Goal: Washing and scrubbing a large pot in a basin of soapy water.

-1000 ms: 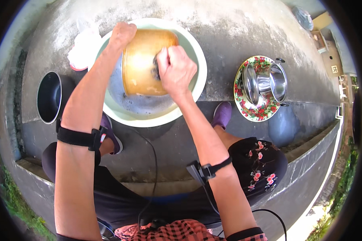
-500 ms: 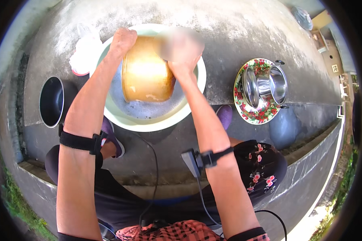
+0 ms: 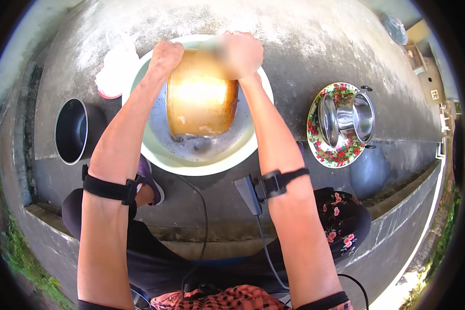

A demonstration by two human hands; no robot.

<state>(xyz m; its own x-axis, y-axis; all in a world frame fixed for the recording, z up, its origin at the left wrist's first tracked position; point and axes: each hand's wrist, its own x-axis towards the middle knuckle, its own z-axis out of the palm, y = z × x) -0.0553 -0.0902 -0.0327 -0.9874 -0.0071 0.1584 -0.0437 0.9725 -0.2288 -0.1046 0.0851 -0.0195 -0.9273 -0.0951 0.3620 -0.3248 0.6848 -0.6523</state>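
A gold-coloured metal pot (image 3: 201, 98) lies tipped on its side in a pale green basin (image 3: 198, 171) of greyish, sudsy water. My left hand (image 3: 165, 58) is closed on the pot's far left edge. At the far right edge of the pot is my right hand (image 3: 247, 58), its fingers curled. A blurred patch covers part of that hand and the pot beside it, so what it holds cannot be seen. Pale patches mark the near part of the pot's wall.
Left of the basin are a dark cooking pot (image 3: 71, 132) and a white plastic bag (image 3: 116, 72). To the right, a floral tray (image 3: 340, 159) carries a shiny steel pot (image 3: 364, 118) and a round steel lid (image 3: 327, 120). A black cable (image 3: 205, 206) runs near my feet.
My right hand has moved away from me and slightly right along the pot. The pot has shifted a little to the right in the basin. My left hand keeps its hold.
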